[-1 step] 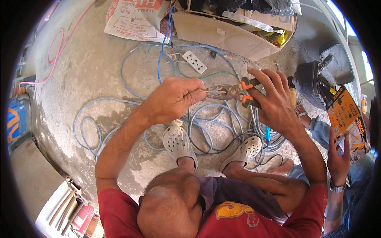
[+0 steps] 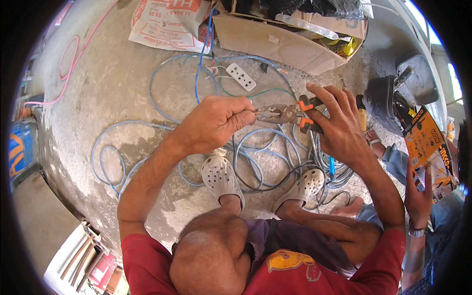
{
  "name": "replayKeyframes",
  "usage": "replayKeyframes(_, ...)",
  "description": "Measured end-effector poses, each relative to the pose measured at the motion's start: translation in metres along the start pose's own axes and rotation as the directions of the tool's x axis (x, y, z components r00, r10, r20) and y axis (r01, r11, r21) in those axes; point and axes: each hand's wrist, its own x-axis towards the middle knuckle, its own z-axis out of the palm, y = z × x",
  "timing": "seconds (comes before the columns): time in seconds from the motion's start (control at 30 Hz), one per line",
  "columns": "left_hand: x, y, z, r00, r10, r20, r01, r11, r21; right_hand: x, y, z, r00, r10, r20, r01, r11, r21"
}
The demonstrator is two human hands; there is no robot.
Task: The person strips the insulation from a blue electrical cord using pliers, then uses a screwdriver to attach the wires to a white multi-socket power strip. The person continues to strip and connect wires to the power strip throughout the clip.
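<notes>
My left hand (image 2: 219, 120) is closed, pinching a thin wire (image 2: 260, 113) by its fingertips. The tips of long-nose pliers (image 2: 278, 114) with black and orange handles meet the wire beside those fingertips. My right hand (image 2: 339, 118) grips the pliers' handles, index finger raised over them. Below both hands, loops of blue cable (image 2: 265, 147) and black cable (image 2: 236, 167) lie on the concrete floor (image 2: 118, 83) around my pale perforated clogs (image 2: 219, 174).
Above are a white power strip (image 2: 241, 76), a paper sack (image 2: 169, 24) and a cardboard box (image 2: 275, 39). Dark bins (image 2: 381, 98) stand at right. A co-worker's hand (image 2: 418, 196) holds an orange printed package (image 2: 425, 142). A blue container (image 2: 22, 152) sits far left.
</notes>
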Motion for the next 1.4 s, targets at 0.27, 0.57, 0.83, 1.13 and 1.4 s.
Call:
replayKeyframes(0.27,-0.007,-0.004,-0.002,0.995,0.079,-0.056,-0.075,0.995,0.072,-0.001,-0.005,0.001,0.997,0.012,0.078,-0.013,1.000,0.015)
replayKeyframes(0.57,-0.002,-0.004,-0.002,0.952,0.304,0.011,-0.250,0.761,0.599,-0.031,-0.012,0.035,0.969,0.044,0.241,-0.193,0.743,0.640)
replayKeyframes(0.83,-0.011,-0.026,0.017,0.999,0.044,0.009,-0.045,0.965,0.259,-0.051,-0.024,0.059,0.889,-0.079,0.450,-0.422,0.239,0.875)
replayKeyframes(1.13,0.001,-0.002,0.015,0.986,-0.164,0.001,0.164,0.986,0.008,-0.033,0.004,0.034,0.994,0.042,-0.100,-0.028,0.990,0.136)
replayKeyframes(1.4,0.007,0.007,0.010,0.993,-0.112,0.035,0.106,0.985,0.133,-0.024,0.003,0.022,0.996,0.062,-0.060,-0.054,0.990,0.130)
